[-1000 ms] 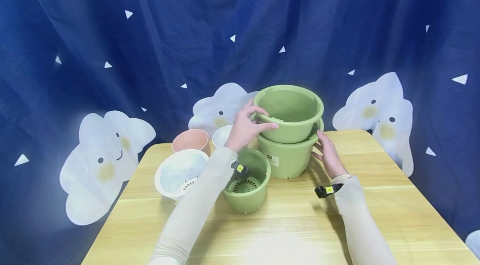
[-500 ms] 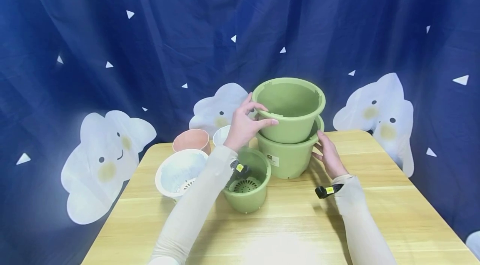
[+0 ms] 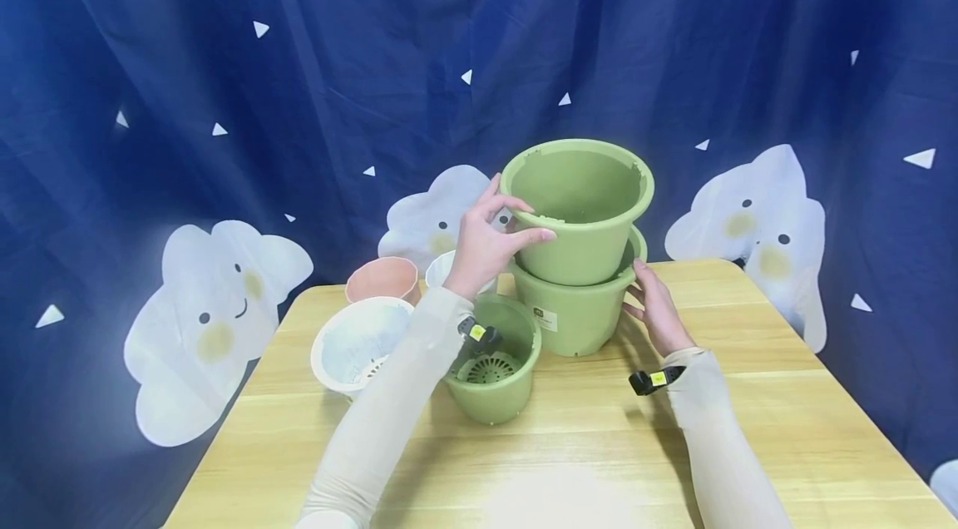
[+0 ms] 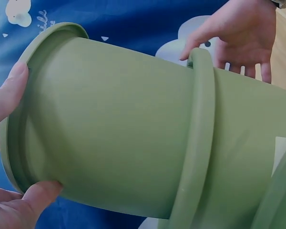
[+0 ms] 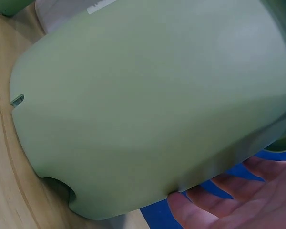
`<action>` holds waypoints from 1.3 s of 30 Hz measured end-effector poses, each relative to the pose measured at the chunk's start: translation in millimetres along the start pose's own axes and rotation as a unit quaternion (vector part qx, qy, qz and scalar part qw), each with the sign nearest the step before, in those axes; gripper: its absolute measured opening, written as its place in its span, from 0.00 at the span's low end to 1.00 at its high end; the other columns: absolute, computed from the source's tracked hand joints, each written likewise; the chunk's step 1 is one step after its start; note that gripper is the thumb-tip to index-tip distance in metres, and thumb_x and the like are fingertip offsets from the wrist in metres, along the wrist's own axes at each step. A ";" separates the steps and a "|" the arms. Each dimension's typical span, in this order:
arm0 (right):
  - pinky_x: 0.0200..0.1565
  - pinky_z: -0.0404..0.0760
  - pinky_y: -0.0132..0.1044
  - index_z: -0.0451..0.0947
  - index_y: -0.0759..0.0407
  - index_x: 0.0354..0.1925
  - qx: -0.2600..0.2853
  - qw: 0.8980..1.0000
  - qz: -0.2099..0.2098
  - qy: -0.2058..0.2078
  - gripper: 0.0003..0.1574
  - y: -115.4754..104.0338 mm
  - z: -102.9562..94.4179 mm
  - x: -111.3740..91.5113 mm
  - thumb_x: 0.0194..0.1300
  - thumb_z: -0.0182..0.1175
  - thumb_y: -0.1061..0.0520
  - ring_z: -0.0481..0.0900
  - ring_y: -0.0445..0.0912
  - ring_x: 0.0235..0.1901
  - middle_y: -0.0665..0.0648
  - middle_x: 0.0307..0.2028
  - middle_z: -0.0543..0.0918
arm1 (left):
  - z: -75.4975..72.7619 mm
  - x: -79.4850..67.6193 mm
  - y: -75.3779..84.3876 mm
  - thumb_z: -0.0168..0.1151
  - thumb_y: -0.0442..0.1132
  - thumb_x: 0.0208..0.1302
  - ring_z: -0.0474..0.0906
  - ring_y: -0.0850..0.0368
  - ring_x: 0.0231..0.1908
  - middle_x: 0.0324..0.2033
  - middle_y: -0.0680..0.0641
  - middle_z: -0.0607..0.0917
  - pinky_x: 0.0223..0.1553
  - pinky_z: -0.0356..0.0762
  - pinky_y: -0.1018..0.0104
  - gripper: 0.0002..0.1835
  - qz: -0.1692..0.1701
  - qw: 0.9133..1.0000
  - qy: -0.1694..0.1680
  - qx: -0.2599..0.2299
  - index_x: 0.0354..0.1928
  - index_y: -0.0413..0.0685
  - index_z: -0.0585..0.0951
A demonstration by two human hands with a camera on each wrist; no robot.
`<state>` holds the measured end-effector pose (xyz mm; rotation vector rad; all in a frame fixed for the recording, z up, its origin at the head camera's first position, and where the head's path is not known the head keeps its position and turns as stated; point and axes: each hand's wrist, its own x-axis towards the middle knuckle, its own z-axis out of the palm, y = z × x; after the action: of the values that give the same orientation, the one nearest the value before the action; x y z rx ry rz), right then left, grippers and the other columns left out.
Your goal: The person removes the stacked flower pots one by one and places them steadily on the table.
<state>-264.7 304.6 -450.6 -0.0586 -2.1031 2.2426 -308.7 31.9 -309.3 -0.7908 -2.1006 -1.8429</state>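
My left hand (image 3: 482, 246) pinches the left rim of a green plant pot (image 3: 576, 250), thumb outside and fingers at the rim. This upper pot stands partly inside a larger green plant pot (image 3: 565, 321) bearing a white label, its bottom hidden inside. At the larger pot's right side, my right hand (image 3: 659, 313) holds it with the thumb at the rim and fingertips against the outer wall. In the right wrist view, the fingers (image 5: 238, 186) touch the wall of the larger pot (image 5: 133, 105), whose base meets the table.
A smaller green pot (image 3: 492, 404) with a slotted bottom stands under my left wrist. Left of it are a white pot (image 3: 337, 346), a pink pot (image 3: 382, 279) and another white pot (image 3: 440, 267), partly hidden. A blue curtain (image 3: 337, 55) hangs behind the wooden table (image 3: 599, 429).
The upper green pot has risen steadily out of the larger one, with my left hand moving up on its rim. My right hand and the larger pot have stayed put.
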 end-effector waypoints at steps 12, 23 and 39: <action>0.75 0.51 0.63 0.33 0.56 0.78 0.002 1.000 0.000 0.000 0.50 1.8 -1.1 0.7 0.74 0.33 0.29 0.43 0.62 0.77 0.63 0.79 0.40 | -4.4 -3.0 16.6 0.83 0.40 0.41 0.55 0.62 0.75 0.76 0.50 0.59 0.63 0.77 0.61 0.19 0.009 0.999 0.009 -0.048 0.34 0.44 0.83; 0.75 0.52 0.64 0.36 0.53 0.79 0.001 1.000 -0.003 -0.006 0.50 5.3 -0.4 1.0 0.74 0.34 0.28 0.43 0.63 0.77 0.62 0.79 0.41 | -10.9 -14.1 38.5 0.81 0.33 0.41 0.60 0.61 0.74 0.75 0.51 0.61 0.65 0.75 0.60 0.17 0.011 0.994 0.008 -0.108 0.34 0.42 0.83; 0.58 0.76 0.42 0.60 0.35 0.70 -0.057 0.998 -0.038 0.014 0.35 7.7 -4.6 1.1 0.72 0.37 0.27 0.70 0.38 0.57 0.47 0.64 0.69 | -19.3 -51.6 59.6 0.81 0.31 0.41 0.66 0.58 0.71 0.73 0.54 0.64 0.59 0.80 0.62 0.22 0.010 0.993 -0.033 -0.116 0.39 0.31 0.81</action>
<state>-265.6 308.8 -458.6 -0.0153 -2.1784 2.0670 -237.4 4.4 -282.1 -0.9332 -1.9300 -2.1023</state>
